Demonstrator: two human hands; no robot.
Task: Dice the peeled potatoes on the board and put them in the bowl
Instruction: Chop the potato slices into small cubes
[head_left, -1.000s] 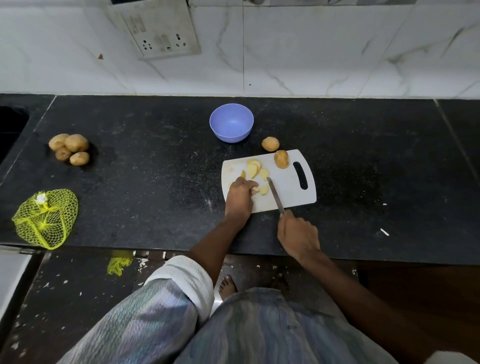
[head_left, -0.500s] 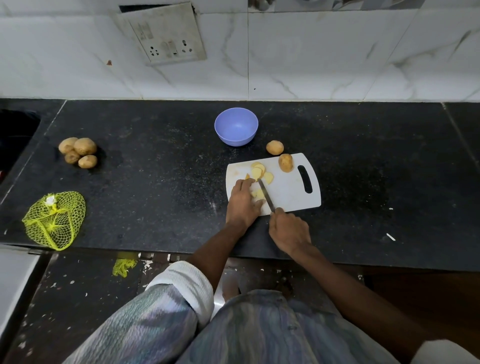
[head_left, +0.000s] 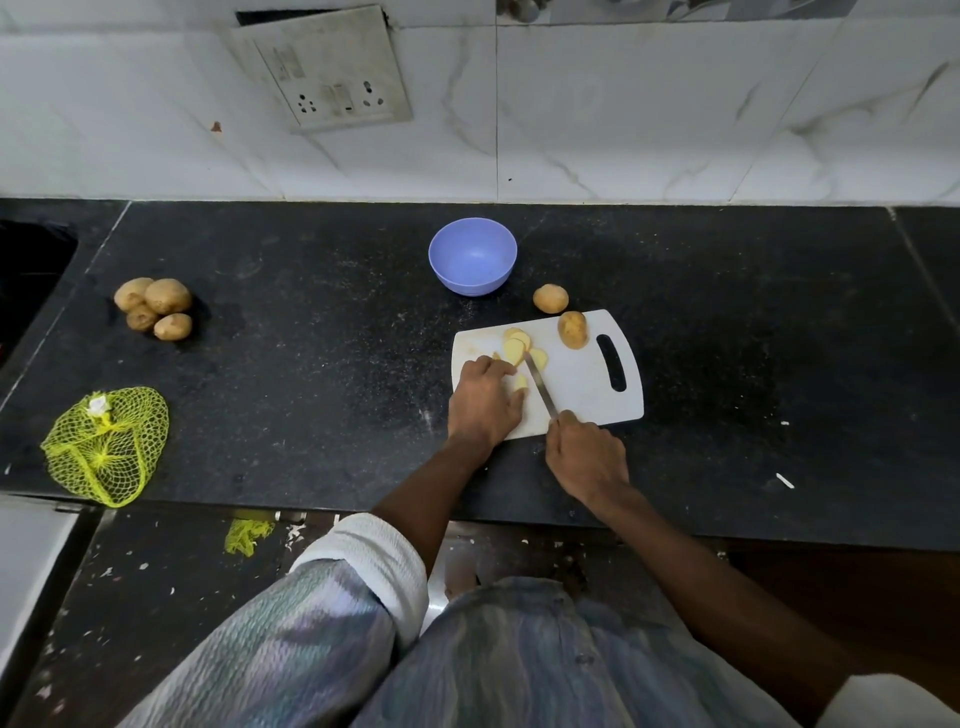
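A white cutting board lies on the black counter. Yellow potato slices are piled at its far left, and a whole potato rests near the handle slot. My left hand presses down on a potato piece that shows only at my fingertips. My right hand grips a knife, whose blade lies just right of my left fingers and points at the slices. The empty purple bowl stands behind the board. Another potato sits on the counter between bowl and board.
Several unpeeled potatoes lie at the counter's far left. A yellow mesh bag sits at the front left edge. A dark sink opens at the far left. The tiled wall carries a socket plate.
The knife blade has swung left, closer to my left fingers and the slices. My right hand has shifted slightly left with it. The left hand has stayed put on the potato piece.
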